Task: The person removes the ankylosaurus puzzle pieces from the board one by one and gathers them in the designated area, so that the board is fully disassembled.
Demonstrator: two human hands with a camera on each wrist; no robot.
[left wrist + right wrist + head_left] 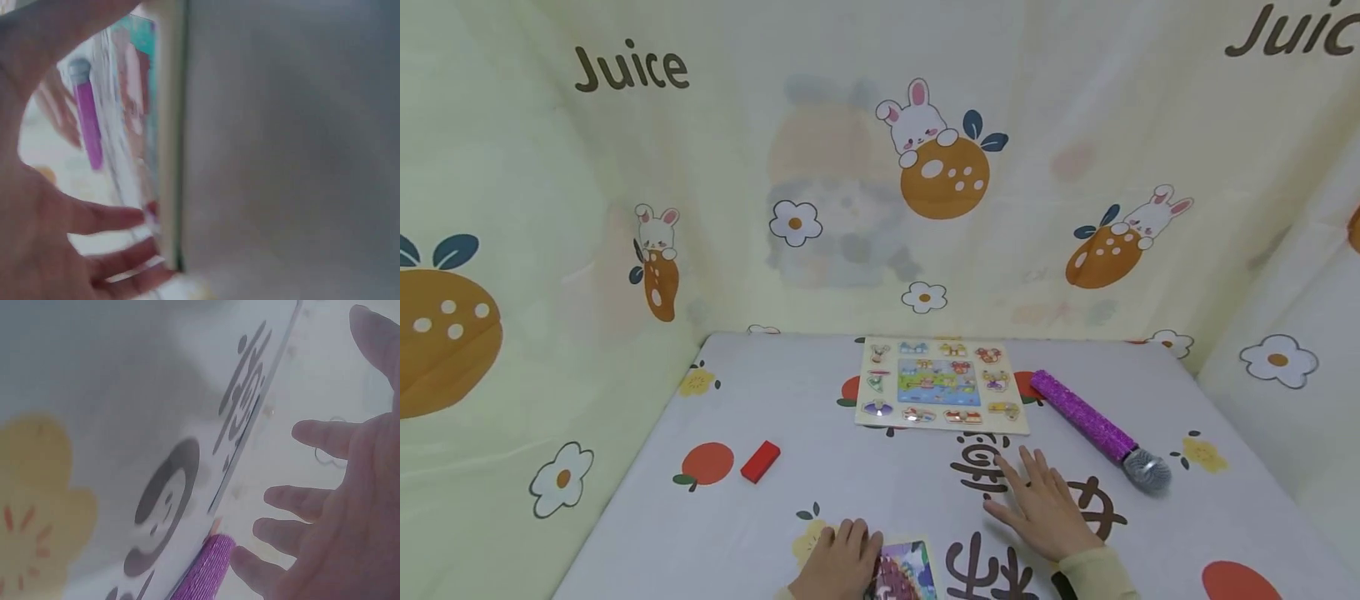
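At the bottom of the head view, my left hand (839,562) grips the left edge of a colourful picture board (907,572), which is cut off by the frame. The left wrist view shows thumb and fingers around the pale edge (172,144) of this board. My right hand (1047,510) is spread with fingers apart and holds nothing. A purple glitter microphone (1086,417) with a silver head lies to its right. Beyond both hands is a puzzle board (940,419) with several small picture pieces around a central scene.
A small red block (761,462) lies left of centre on the patterned tablecloth (805,375). Curtains with rabbit and fruit prints (730,150) enclose the table at the back and on both sides.
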